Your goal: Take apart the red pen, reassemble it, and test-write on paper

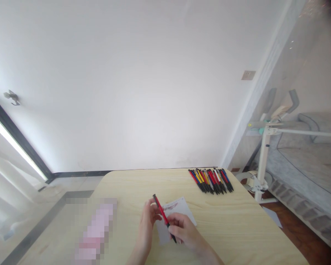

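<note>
A red pen with black ends (161, 211) slants between my two hands, its black tip pointing down to the right. My right hand (185, 230) pinches the pen near its black lower grip. Around the upper part of the barrel, the fingers of my left hand (146, 217) are curled and closed on it. Beneath the pen lies a white sheet of paper (189, 211) with dark reddish scribbles near its upper edge; my hands cover part of it.
Several pens (211, 181) in red, yellow, blue, white and grey lie side by side at the back right of the wooden table (129, 184). A white wall (143, 92) stands behind it. To the right are white exercise equipment (263, 162) and a grey sofa (300, 151). A pixelated pink patch (99, 224) is at left.
</note>
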